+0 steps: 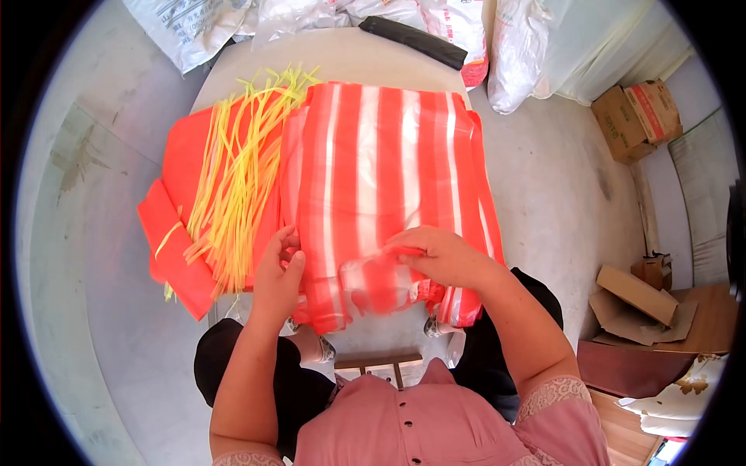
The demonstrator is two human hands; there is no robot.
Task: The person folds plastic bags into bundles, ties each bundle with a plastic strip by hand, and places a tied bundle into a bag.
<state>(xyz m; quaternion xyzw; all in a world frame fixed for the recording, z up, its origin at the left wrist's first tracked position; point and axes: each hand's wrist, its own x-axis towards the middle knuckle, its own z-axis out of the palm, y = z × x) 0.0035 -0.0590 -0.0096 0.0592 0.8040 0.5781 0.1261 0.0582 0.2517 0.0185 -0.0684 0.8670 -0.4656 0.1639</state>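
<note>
A stack of red-and-white striped plastic sheets or bags [388,163] lies on the table in front of me. My right hand [435,252] pinches the red plastic near the front of the stack, where a part is lifted and blurred. At the stack's left edge is my left hand [281,272], fingers curved and apart, with nothing visible between them. Yellow ties [237,171] lie in a loose bunch left of the stack, on top of red plastic [180,147]. A folded red bundle [175,241] with a yellow tie around it rests at the far left.
The pale table [311,54] carries a black roll [413,42] at its far edge. White sacks [186,27] stand behind it. Cardboard boxes [629,124] are on the floor at right, and an open carton [645,307] sits on a brown cabinet.
</note>
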